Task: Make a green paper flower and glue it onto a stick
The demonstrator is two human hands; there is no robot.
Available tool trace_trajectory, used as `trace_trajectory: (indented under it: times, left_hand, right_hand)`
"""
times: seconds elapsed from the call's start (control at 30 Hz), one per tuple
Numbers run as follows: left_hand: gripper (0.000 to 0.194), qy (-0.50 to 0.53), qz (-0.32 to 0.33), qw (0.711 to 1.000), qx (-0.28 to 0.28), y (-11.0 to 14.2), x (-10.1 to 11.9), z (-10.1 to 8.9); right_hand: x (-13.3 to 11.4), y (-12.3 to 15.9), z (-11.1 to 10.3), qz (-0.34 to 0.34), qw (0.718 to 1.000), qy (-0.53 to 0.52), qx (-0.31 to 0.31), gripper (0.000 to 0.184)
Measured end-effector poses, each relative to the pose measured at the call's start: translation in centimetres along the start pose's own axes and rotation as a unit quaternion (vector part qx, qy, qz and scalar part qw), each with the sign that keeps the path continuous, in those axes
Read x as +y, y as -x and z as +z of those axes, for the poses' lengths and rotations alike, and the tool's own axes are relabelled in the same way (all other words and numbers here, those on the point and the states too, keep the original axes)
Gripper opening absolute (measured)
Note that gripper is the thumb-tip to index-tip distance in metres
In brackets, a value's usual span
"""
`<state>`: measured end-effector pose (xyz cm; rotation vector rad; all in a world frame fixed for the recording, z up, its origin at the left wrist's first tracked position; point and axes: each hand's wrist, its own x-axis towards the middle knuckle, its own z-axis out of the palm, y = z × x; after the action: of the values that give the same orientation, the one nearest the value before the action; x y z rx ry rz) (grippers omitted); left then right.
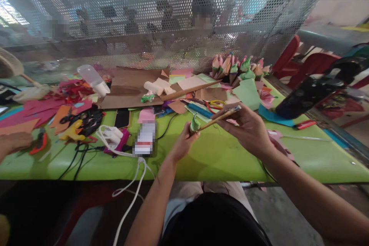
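Observation:
My left hand [184, 142] is closed around a small paper ice cream cone [195, 123] with a twisted light green top. Its lower part is hidden in my fingers. Between the fingers of my right hand [248, 130] is a thin paintbrush-like wooden stick [220, 117], slanting down to the left. The stick's lower end meets the cone's green rim; whether it presses in or only touches, I cannot tell. Just behind my right fingers lies a blue tube-like object [200, 110]. Several similar paper cones [233, 68] with pink, green and cream tops stand at the back right.
Left of my hands lie a phone [145, 138], white charger cables [108, 138], a yellow glue gun [72, 131] and orange-handled cutters [39, 141] beside another person's hand [14, 144]. Brown cardboard [132, 84] lies behind. A dark bottle [308, 92] and a red cutter [305, 124] are at the right.

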<state>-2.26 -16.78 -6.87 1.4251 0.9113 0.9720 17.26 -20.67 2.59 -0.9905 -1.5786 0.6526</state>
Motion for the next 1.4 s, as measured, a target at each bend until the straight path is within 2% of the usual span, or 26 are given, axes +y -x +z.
trace_trajectory:
  times: [0.13,0.37,0.57,0.7,0.97,1.2,1.4]
  left_hand:
    - [0.028,0.009,-0.011,1.000,-0.003,0.0,0.1,0.0]
    - [0.021,0.013,0.002,1.000,0.000,-0.2,-0.6,0.1]
    - [0.025,0.013,0.008,1.000,-0.006,-0.3,-0.9,0.0]
    - [0.027,0.007,0.000,1.000,-0.009,-0.2,-0.8,0.0]
    - [0.023,-0.009,0.009,1.000,0.011,-0.4,-0.8,-0.2]
    - [0.024,-0.009,0.011,1.000,0.015,-0.4,-0.6,-0.1]
    - [0.029,0.023,0.005,1.000,-0.005,-0.4,-0.9,0.1]
  right_hand:
    - [0.0,0.0,0.2,-0.002,1.000,0.013,0.004,0.022]
    - [0.7,-0.2,0.9,0.006,1.000,0.023,0.021,0.024]
    - [0.7,0.1,1.6,-0.030,0.993,0.111,0.019,0.010]
    - [0.3,0.4,1.7,-0.043,0.986,0.160,0.023,0.010]
    - [-0.1,0.5,1.5,-0.057,0.992,0.070,0.087,0.013]
    - [0.2,0.7,1.8,-0.050,0.995,0.046,0.070,0.011]
    - [0.8,0.7,2.1,-0.030,0.995,0.080,0.053,0.010]
